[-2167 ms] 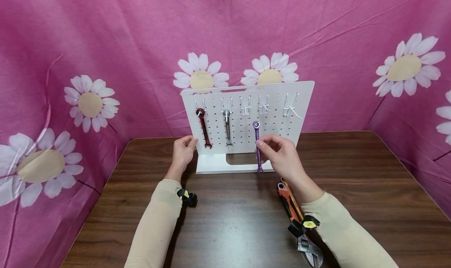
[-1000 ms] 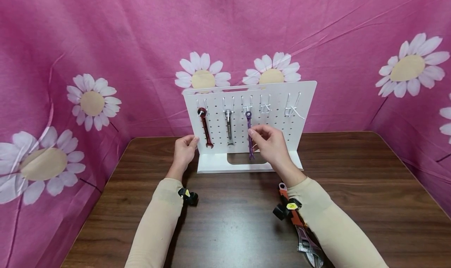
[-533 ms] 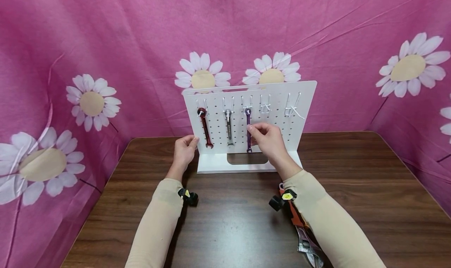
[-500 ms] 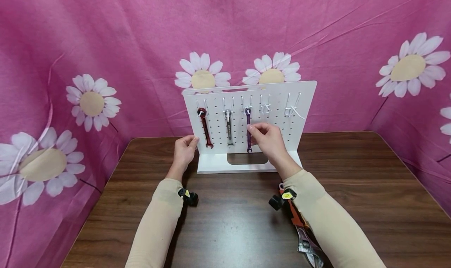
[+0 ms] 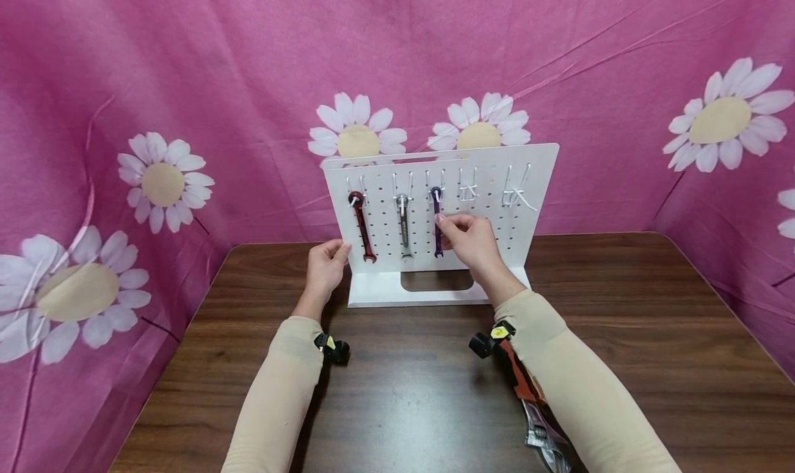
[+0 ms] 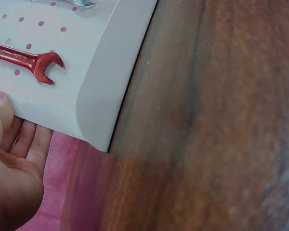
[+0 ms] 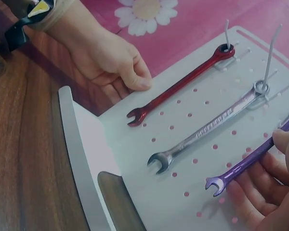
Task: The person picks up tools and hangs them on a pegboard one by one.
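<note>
My right hand (image 5: 478, 245) pinches a purple combination wrench (image 5: 437, 205) between thumb and fingers at mid-shaft. The wrench hangs upright against the white pegboard (image 5: 518, 228), its ring end at the third hook from the left and its open end down. At the board's left edge, my left hand (image 5: 324, 266) holds on with the thumb in front and the fingers behind. A red wrench (image 5: 362, 226) and a silver wrench (image 5: 404, 224) hang on the first two hooks. In the right wrist view the purple wrench (image 7: 250, 159) lies along the right fingers.
Two more white wire hooks (image 5: 468, 191) stick out at the board's right. An orange-handled adjustable wrench (image 5: 520, 376) lies on the brown wooden table (image 5: 397, 376), partly under the right sleeve, beside a yellowish tool. A pink flowered cloth (image 5: 261, 79) hangs behind.
My right hand has carried the purple wrench left and up from in front of the board to the third hook, where its ring end now sits. The left hand stays at the board's edge.
</note>
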